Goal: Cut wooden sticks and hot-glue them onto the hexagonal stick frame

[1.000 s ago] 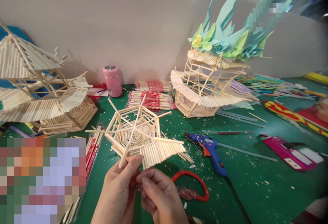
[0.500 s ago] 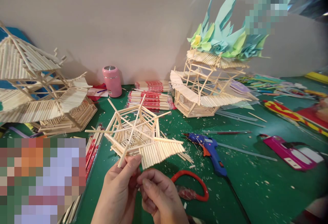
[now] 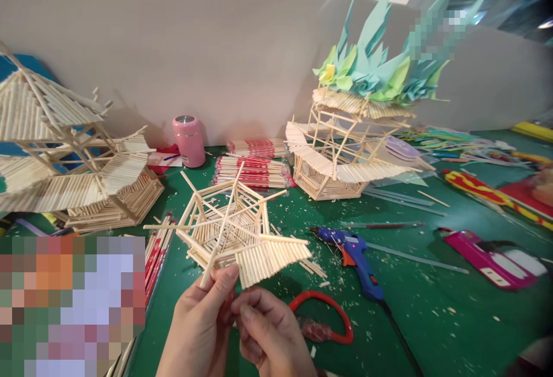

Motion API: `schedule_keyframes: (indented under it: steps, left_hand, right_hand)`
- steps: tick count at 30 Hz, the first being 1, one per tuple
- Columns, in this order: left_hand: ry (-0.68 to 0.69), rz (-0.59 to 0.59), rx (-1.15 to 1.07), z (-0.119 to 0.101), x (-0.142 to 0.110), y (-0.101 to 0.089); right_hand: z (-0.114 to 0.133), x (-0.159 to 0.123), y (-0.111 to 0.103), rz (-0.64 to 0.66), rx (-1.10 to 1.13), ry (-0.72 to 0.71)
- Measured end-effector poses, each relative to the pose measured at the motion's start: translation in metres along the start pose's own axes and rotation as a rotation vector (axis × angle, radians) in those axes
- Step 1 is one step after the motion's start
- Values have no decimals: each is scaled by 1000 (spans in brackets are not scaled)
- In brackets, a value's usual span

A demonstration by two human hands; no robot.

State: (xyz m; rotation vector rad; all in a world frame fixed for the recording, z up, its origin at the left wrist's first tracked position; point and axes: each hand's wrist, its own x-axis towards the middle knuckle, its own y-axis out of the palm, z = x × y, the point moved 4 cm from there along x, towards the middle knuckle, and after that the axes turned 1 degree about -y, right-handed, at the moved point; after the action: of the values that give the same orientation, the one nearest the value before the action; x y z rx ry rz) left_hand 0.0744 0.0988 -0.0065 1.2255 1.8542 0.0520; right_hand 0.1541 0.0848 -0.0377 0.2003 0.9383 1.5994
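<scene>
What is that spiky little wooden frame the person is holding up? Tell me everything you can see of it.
The pale six-sided frame of thin wooden sticks looks like a small roof or basket skeleton. Long sticks cross at its middle like spokes and poke out past the rim, and rows of shorter sticks fill the sides. A flat panel of sticks laid side by side fans out at its lower right. It is held tilted above the green table. The left hand pinches one spoke at its near edge, with the right hand close beside it.

pale stick roof frame [image 3: 233, 233], tilted, held aloft
</scene>
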Motion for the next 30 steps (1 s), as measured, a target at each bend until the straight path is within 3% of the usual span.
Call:
schedule_keyframes:
  steps: [5,12,20,30]
  left_hand:
    - [11,-12,-1,1,-1,-5]
    - [8,114,0,3,1,-7]
    - [-19,150,-6,6,4,-6]
    - [12,121,1,6,3,-5]
  right_hand:
    - [4,1,1,-3,6,-22]
    - [5,3,0,27,1,-43]
    - [3,5,-3,51,0,-42]
    - [5,5,-2,28,13,-60]
